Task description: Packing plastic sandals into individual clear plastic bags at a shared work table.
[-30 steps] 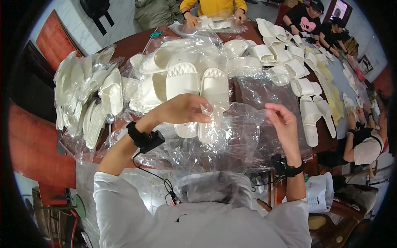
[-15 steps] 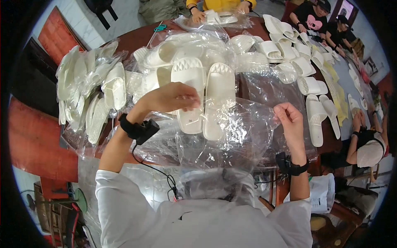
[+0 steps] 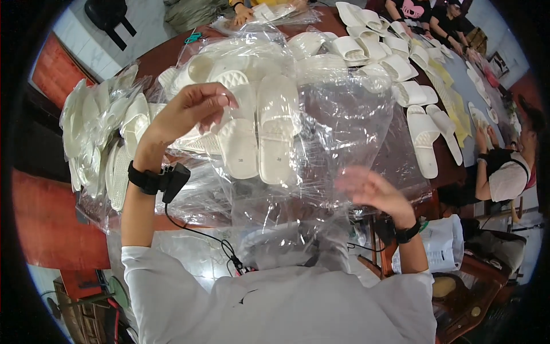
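Note:
A pair of white slide slippers (image 3: 277, 163) lies side by side on the table in front of me, soles partly showing. Clear plastic film (image 3: 344, 126) covers much of the pair and spreads to its right. My left hand (image 3: 197, 112) hovers at the pair's left side, fingers loosely bent, with nothing visible held. To the lower right, my right hand (image 3: 369, 189) is over the film's edge, blurred, its fingers stretched apart and holding nothing I can see. Both wrists carry black straps, the left with a small black box on it.
Bagged slippers (image 3: 94, 123) are heaped at left, with more wrapped pairs (image 3: 229, 63) behind. Loose slippers (image 3: 424, 137) line the right side. Turquoise-handled scissors (image 3: 193, 38) lie at the far edge. Other people work at the far end and right. A white bag (image 3: 438, 246) sits near my right arm.
My left hand has moved left off the slippers. My right hand has let go of the film's corner and come down leftward. The film now lies over more of the pair; the view has shifted.

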The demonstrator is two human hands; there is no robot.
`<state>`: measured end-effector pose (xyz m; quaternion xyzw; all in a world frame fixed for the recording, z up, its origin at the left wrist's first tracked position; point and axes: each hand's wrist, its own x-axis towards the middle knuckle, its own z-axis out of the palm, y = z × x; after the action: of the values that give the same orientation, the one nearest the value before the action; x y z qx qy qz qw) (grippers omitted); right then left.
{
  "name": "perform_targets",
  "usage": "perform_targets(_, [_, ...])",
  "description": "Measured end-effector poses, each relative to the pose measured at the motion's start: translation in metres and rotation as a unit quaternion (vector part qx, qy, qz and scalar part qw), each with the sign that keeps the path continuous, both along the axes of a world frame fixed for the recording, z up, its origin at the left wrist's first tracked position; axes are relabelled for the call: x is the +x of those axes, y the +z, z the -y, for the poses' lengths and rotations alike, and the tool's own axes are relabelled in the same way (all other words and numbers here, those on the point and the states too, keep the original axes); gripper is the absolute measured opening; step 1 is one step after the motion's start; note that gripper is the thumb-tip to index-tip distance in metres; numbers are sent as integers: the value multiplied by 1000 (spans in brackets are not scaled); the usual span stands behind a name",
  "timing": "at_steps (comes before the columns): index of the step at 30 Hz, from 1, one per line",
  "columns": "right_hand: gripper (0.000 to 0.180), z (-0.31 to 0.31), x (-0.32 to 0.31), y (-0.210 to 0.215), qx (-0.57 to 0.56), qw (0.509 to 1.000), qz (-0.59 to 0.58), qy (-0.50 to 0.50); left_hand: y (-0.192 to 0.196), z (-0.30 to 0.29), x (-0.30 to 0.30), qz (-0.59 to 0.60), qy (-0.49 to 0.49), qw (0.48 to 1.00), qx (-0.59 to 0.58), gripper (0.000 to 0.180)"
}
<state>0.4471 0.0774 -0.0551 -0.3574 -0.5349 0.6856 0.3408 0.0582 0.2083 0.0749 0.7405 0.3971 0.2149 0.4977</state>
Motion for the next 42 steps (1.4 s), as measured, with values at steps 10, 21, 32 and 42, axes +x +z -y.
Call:
perform_targets(10, [11,43,37,-3,-14,977,91,-192,0,-20,23,-26,69,993,91,24])
perform_targets(21, [18,1,129,-29,-14,937,159,-311,-52,-44,119,-62,150,958,235,31])
perform_targets(32, [33,-20,163,-51,-16,908,209,-362,-149,-20,189,-216,-77,889,398,59])
perform_targets(42, [26,26,146,-38,74,860,358,-357,-160,-25,202,-274,-85,891,353,61])
